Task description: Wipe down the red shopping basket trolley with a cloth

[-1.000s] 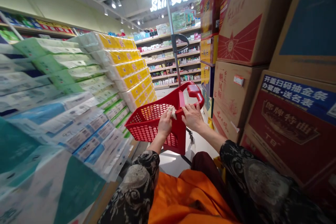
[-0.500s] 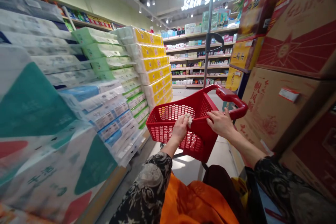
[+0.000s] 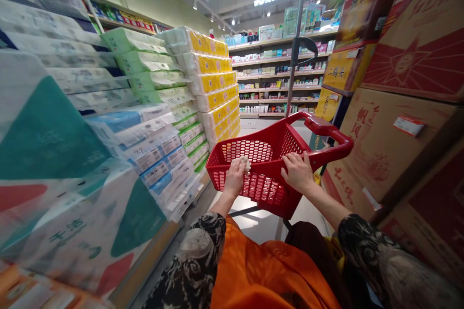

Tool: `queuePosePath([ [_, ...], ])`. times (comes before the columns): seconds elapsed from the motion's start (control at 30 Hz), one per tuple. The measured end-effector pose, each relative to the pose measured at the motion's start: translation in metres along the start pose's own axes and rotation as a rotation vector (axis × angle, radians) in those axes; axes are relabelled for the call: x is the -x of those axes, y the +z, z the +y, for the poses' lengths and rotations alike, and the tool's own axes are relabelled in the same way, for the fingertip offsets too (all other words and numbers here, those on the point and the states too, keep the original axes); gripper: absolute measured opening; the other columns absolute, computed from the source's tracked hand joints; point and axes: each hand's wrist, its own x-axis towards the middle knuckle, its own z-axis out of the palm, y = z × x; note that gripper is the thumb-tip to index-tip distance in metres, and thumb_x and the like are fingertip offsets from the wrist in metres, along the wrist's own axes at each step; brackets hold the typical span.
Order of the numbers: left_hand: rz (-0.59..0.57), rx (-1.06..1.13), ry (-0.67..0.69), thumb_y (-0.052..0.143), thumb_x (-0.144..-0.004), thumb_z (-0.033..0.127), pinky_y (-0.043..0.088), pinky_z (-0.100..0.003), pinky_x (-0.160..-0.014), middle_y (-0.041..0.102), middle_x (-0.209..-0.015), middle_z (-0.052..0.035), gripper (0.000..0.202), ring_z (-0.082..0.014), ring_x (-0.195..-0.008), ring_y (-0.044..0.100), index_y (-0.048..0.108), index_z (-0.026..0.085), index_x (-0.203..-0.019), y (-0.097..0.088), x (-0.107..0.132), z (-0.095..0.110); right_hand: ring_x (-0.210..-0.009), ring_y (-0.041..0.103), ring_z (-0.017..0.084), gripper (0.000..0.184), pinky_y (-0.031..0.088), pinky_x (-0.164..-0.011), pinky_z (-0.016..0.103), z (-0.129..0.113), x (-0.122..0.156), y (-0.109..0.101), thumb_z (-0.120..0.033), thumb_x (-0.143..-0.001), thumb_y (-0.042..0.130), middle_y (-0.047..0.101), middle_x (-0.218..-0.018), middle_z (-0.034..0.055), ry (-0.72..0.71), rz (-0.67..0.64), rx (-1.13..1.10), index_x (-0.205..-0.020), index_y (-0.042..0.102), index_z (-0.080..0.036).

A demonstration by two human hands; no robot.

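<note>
A red plastic shopping cart (image 3: 268, 169) with a perforated basket stands right before me, its handle off to the right. My left hand (image 3: 235, 177) is closed around a small crumpled off-white cloth (image 3: 246, 164), pressed against the near top rim of the basket. Further right along that rim, my right hand (image 3: 297, 170) grips the edge, fingers laid over the top near the handle end. The basket's visible inside shows only its red lattice walls. Part of its floor is hidden by the near side.
Stacked tissue packs (image 3: 155, 140) line the left side, with yellow-and-white packs (image 3: 213, 87) further on. Cardboard boxes (image 3: 391, 140) rise close on the right. A grey metal pole (image 3: 295, 53) stands behind the cart, before shelves of small goods (image 3: 277, 77).
My left hand has slid left along the rim with the cloth, toward the basket's far-left end. My right hand sits slightly further from the handle. The view has shifted a little.
</note>
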Motion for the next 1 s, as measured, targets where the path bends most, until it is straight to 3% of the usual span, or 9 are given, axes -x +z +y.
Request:
queuePosePath([
  [0.2,0.069,0.011,-0.278,0.041,-0.078,0.006,0.034,-0.054,-0.105,0.055,-0.126,-0.0171,0.035,-0.0305,-0.125,0.044,0.060,0.011,-0.107,-0.030,0.009,-0.051,-0.121,0.043,0.029,0.043,0.012,-0.108,0.052,-0.004,0.005,-0.002,-0.020,-0.079,0.044,0.057,-0.126,0.0133,-0.006,-0.009,-0.014,-0.119,0.058,-0.010],
  [0.27,0.068,0.027,-0.275,0.041,-0.077,0.005,0.032,-0.057,-0.105,0.054,-0.126,-0.0192,0.035,-0.0342,-0.125,0.043,0.060,0.009,-0.107,-0.035,0.007,-0.060,-0.122,0.042,0.029,0.044,0.012,-0.108,0.052,-0.007,0.005,0.000,-0.020,-0.079,0.043,0.057,-0.126,0.0141,0.016,-0.013,-0.013,-0.119,0.058,-0.008],
  [0.37,0.016,0.083,-0.162,0.043,-0.078,0.005,0.031,-0.052,-0.108,0.051,-0.130,-0.0176,0.038,-0.0313,-0.127,0.041,0.058,0.010,-0.112,-0.022,-0.005,-0.028,-0.123,0.042,0.029,0.046,0.012,-0.108,0.051,-0.012,0.004,0.002,-0.019,-0.078,0.043,0.056,-0.128,0.0143,0.021,-0.032,-0.018,-0.120,0.056,-0.007],
  [0.47,-0.039,0.157,-0.032,0.040,-0.081,0.006,0.033,-0.040,-0.110,0.048,-0.136,-0.0097,0.042,-0.0207,-0.129,0.039,0.054,0.017,-0.119,0.003,-0.025,0.044,-0.124,0.041,0.028,0.046,0.009,-0.109,0.051,-0.007,0.003,-0.001,-0.018,-0.079,0.041,0.054,-0.129,0.0139,0.028,-0.041,-0.020,-0.121,0.055,-0.006],
  [0.53,-0.059,0.231,0.107,0.037,-0.083,0.007,0.031,-0.041,-0.111,0.044,-0.139,-0.0104,0.043,-0.0198,-0.132,0.034,0.052,0.016,-0.123,0.016,-0.038,0.089,-0.125,0.040,0.029,0.046,0.008,-0.109,0.052,0.004,0.002,-0.008,-0.019,-0.079,0.041,0.054,-0.129,0.0147,0.069,-0.032,-0.011,-0.121,0.055,-0.005],
  [0.6,-0.071,0.271,0.179,0.037,-0.084,0.008,0.030,-0.040,-0.112,0.043,-0.140,-0.0125,0.042,-0.0205,-0.134,0.031,0.052,0.014,-0.123,0.023,-0.046,0.115,-0.123,0.041,0.029,0.046,0.007,-0.108,0.054,0.018,0.002,-0.016,-0.019,-0.079,0.041,0.056,-0.127,0.0158,0.125,-0.016,0.002,-0.120,0.056,-0.006],
  [0.67,-0.074,0.275,0.178,0.037,-0.084,0.008,0.030,-0.040,-0.112,0.044,-0.139,-0.0136,0.042,-0.0211,-0.134,0.032,0.053,0.013,-0.122,0.023,-0.047,0.116,-0.121,0.043,0.030,0.045,0.006,-0.107,0.056,0.031,0.002,-0.023,-0.018,-0.078,0.041,0.057,-0.125,0.0156,0.149,-0.010,0.005,-0.119,0.057,-0.007],
  [0.87,-0.006,0.189,0.005,0.037,-0.080,0.004,0.033,-0.045,-0.110,0.048,-0.136,-0.0125,0.045,-0.0231,-0.131,0.037,0.054,0.015,-0.121,0.019,-0.036,0.074,-0.121,0.041,0.030,0.049,0.008,-0.107,0.053,0.037,0.002,-0.022,-0.018,-0.074,0.043,0.056,-0.126,0.0155,0.156,-0.013,0.006,-0.120,0.056,-0.007],
  [1.0,-0.008,0.253,0.131,0.037,-0.082,0.007,0.031,-0.045,-0.111,0.044,-0.139,-0.0120,0.045,-0.0223,-0.134,0.032,0.052,0.016,-0.124,0.034,-0.053,0.120,-0.122,0.040,0.030,0.049,0.010,-0.106,0.052,0.030,0.003,-0.017,-0.019,-0.075,0.044,0.055,-0.128,0.0157,0.155,-0.003,0.011,-0.121,0.055,-0.007],
])
